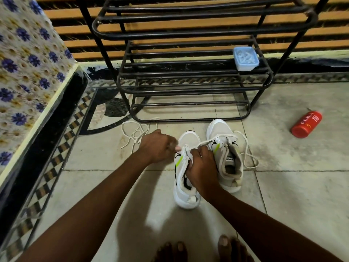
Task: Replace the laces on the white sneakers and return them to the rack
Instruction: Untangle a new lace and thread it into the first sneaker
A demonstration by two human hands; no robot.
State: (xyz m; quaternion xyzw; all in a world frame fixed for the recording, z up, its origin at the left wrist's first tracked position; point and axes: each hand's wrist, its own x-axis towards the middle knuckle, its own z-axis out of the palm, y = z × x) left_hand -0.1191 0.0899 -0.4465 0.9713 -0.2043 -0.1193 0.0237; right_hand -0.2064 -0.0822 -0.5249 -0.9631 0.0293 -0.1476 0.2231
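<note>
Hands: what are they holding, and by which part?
The right hand grips the nearer sneaker by its tongue; the left hand seems to pinch a lace end beside it, though blurred.

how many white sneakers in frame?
2. One white sneaker with a green stripe sits on the tiled floor, gripped by the right hand; the second white sneaker stands just right of it. None visible on the black metal rack.

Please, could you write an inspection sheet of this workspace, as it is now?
Surface: tiled floor.
Job's things: left sneaker and right sneaker stand before the rack; trailing lace on the right one; loose lace lies left.
Clutter: red can lies on floor; blue tub on rack.
Grips: right hand holds left sneaker; left hand curled at its eyelets, blurred.
Cables: nothing seen.
Surroundings: flowered cloth left, slatted wall behind.
</note>
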